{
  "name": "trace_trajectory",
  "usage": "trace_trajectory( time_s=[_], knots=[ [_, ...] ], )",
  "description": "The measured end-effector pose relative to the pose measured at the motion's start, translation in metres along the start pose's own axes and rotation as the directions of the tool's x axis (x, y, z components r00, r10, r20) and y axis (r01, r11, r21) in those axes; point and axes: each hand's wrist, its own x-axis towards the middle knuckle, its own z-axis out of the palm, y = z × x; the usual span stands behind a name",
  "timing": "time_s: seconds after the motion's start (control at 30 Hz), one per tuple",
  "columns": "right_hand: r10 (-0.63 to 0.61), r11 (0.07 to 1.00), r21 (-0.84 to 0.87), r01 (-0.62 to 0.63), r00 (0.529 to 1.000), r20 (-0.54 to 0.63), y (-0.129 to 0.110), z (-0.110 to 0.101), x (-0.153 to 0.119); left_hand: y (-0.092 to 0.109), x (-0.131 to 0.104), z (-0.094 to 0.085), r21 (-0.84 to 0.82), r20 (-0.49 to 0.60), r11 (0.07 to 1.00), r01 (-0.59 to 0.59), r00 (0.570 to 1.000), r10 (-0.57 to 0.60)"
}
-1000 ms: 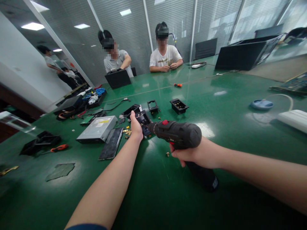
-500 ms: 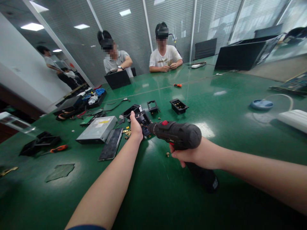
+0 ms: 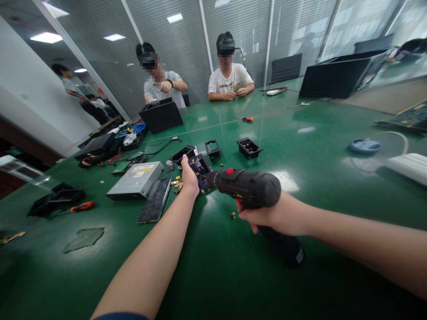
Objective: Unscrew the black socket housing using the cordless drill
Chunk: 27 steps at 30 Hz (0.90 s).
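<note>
My right hand [image 3: 267, 215] is wrapped round the handle of a black cordless drill [image 3: 247, 186] with red accents. The drill points left, its bit end at a small black plastic housing [image 3: 201, 168]. My left hand [image 3: 189, 178] grips that housing from the left side, thumb up; most of its fingers are hidden. Whether the bit touches a screw inside, I cannot tell. Just beyond lie a black open frame [image 3: 212, 148] and another black housing [image 3: 185, 153]. A similar housing with brass contacts [image 3: 248, 148] stands farther right. A small brass piece [image 3: 233, 215] lies below the drill.
To the left are a silver disc drive [image 3: 135, 180], a dark flat phone-like slab [image 3: 155, 200], an orange-handled screwdriver [image 3: 82, 206] and small brass parts [image 3: 178, 183]. Another orange screwdriver [image 3: 247, 119] lies farther back. Two people sit across the green table [image 3: 320, 178]; one handles a black box [image 3: 162, 115].
My hands, the drill and the housing hold nearly still. Across the table, the person at left has raised a hand, and the black box there has shifted and tilted.
</note>
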Motion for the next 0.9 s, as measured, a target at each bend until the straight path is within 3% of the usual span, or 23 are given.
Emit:
trace_trajectory(
  time_s=[0.43, 0.9],
  knots=[
    [0.003, 1.0, -0.011, -0.003, 1.0, -0.001, 0.003, 0.0, 0.0, 0.001, -0.002, 0.003, 0.033, -0.079, 0.999, 0.016, 0.997, -0.013],
    [-0.018, 1.0, -0.016, 0.018, 1.0, 0.004, 0.014, -0.001, 0.004, 0.001, -0.004, 0.006, 0.001, -0.075, 1.0, 0.005, 0.997, -0.005]
  ],
)
